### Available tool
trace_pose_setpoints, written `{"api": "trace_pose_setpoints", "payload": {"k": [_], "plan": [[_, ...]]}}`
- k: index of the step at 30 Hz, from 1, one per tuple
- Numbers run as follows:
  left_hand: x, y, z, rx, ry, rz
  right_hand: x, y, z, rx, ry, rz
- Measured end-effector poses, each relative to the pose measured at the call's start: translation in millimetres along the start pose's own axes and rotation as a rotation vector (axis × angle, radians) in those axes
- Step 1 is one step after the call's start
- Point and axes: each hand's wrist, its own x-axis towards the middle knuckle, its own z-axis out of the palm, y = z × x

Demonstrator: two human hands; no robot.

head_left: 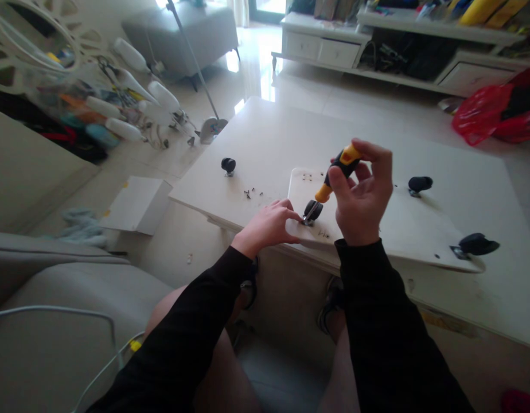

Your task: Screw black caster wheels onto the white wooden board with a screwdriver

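Note:
A yellow-and-black screwdriver (343, 166) is held in my right hand (363, 198), tilted, its shaft running down to the metal base of a black caster wheel (313, 210). The caster stands at the near left corner of a white board (368, 223) lying on the table. My left hand (271, 226) grips that corner, index finger touching the caster's base and thumb at the board's edge. Whether a screw sits under the tip is too small to tell. Two more casters, a right rear one (420, 184) and a right front one (475, 245), stand on the board.
On the white table (265, 132) are a loose caster (228, 166) and several small screws (248, 194). A white box (138, 203) lies on the floor at left, beside a sofa (67, 321). A red plastic bag (484, 112) and a white cabinet (320, 49) are beyond.

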Motion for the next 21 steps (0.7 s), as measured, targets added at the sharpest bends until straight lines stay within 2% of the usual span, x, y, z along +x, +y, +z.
{"api": "trace_pose_setpoints", "payload": {"k": [4,10,16,18,21], "plan": [[0.3,-1.4,0.5,0.002,-0.003,0.005,1.6,-1.7,-1.6,0.065,-0.103,0.02],[0.1,-1.3,-0.1,0.001,-0.006,0.001,1.9,-0.8,-3.8,-0.01,0.107,-0.01],[-0.1,0.7,-0.5,0.003,-0.005,-0.008,2.2,-4.4,-4.1,0.11,-0.04,0.058],[-0.1,-0.4,0.3,0.003,-0.004,-0.001,3.3,-4.2,-4.7,0.099,-0.022,0.047],[-0.1,-2.2,1.2,0.004,-0.008,0.005,4.1,-0.1,-6.5,0.033,0.073,0.019]]}}
